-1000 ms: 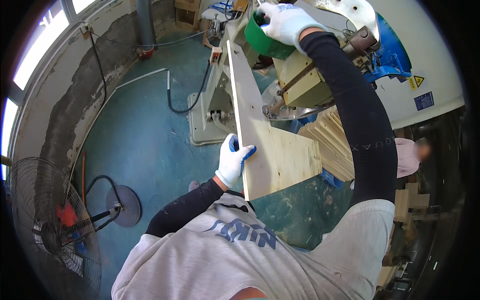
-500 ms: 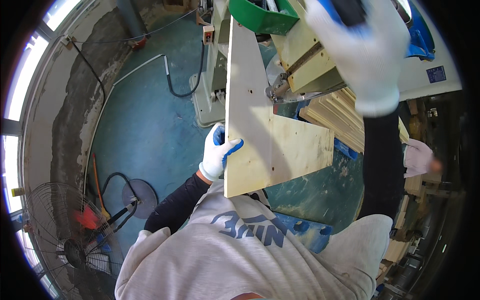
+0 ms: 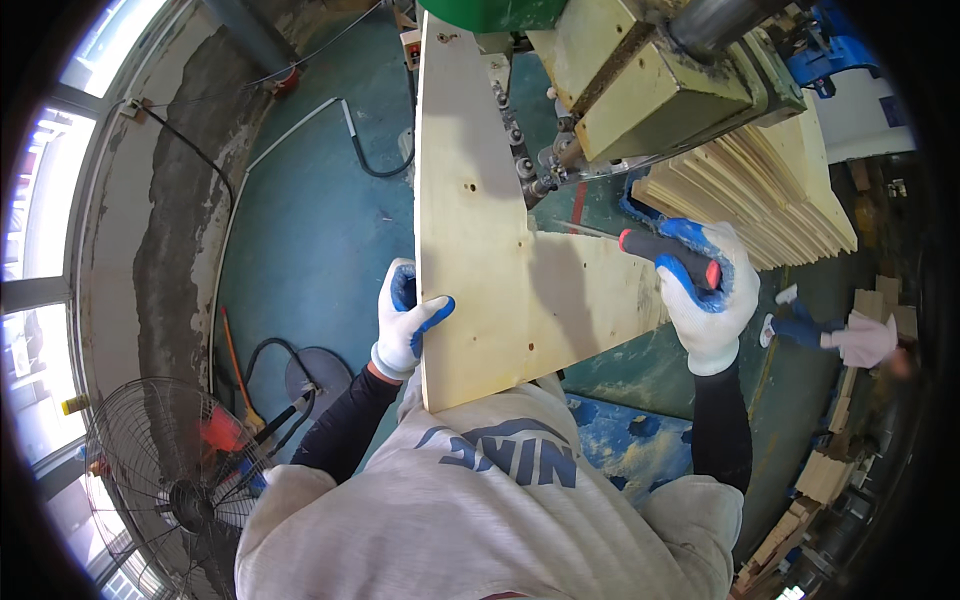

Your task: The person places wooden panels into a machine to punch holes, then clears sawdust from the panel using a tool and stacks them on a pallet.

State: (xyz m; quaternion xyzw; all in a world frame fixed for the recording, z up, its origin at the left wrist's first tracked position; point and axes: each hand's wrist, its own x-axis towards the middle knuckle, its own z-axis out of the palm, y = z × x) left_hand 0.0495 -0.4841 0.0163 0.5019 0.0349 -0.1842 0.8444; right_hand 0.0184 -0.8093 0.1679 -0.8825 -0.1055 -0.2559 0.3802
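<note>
since half a second ago the right hand (image 3: 705, 300) has dropped from high up to the plywood panel's (image 3: 500, 240) right edge, fist closed round a black lever handle (image 3: 668, 258). left hand (image 3: 408, 320) clamps the panel's left edge. beyond the grips, a yellow-green machine head (image 3: 650, 90) sits over stacked boards (image 3: 770, 190).

plywood panel (image 3: 500, 250) – pale, matt wood | machine head (image 3: 650, 90) – painted metal
</note>
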